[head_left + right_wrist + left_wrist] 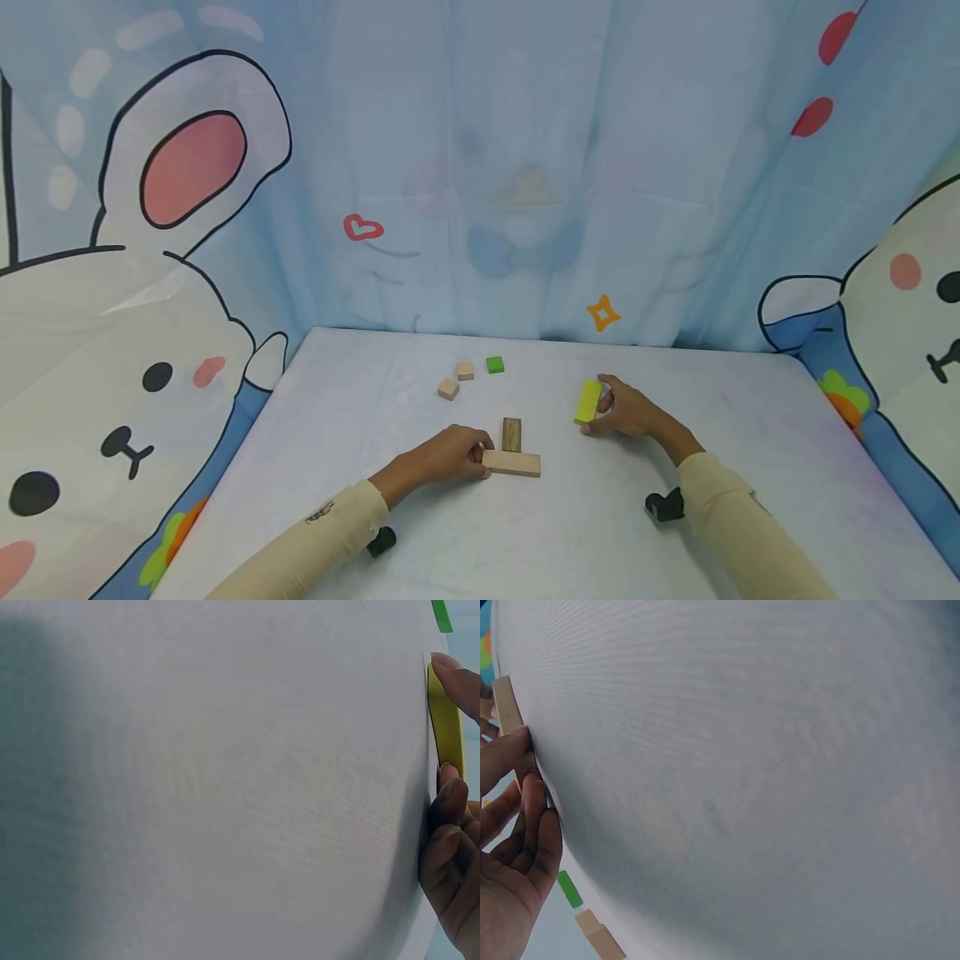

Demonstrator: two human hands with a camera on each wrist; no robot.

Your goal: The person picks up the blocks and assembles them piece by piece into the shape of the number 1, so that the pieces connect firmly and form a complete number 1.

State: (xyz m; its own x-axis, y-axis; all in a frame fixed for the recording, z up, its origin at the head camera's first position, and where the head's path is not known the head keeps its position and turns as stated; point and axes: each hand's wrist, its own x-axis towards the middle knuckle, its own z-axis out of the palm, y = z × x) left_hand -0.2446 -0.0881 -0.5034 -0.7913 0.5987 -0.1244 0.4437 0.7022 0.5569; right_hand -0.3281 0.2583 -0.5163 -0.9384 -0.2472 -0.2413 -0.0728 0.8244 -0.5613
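In the head view my left hand [452, 454] pinches the left end of a pale wooden block [512, 463], a long one lying crosswise on the table. Directly behind that block is a darker brown wooden block [512, 435], pointing away from me. My right hand [628, 410] grips a long yellow block [588, 402] by its two ends, thumb at the near end and fingers at the far end. The right wrist view shows the yellow block [445, 724] between thumb and fingers, close to the tabletop. In the left wrist view, thumb and fingers hold the pale block [508, 709].
Toward the back of the white table [420, 533] lie two small pale wooden cubes, one the nearer cube [447, 389], the other the farther cube [465, 371], and a small green block [495, 365]. A printed blue curtain [525, 275] hangs behind the table.
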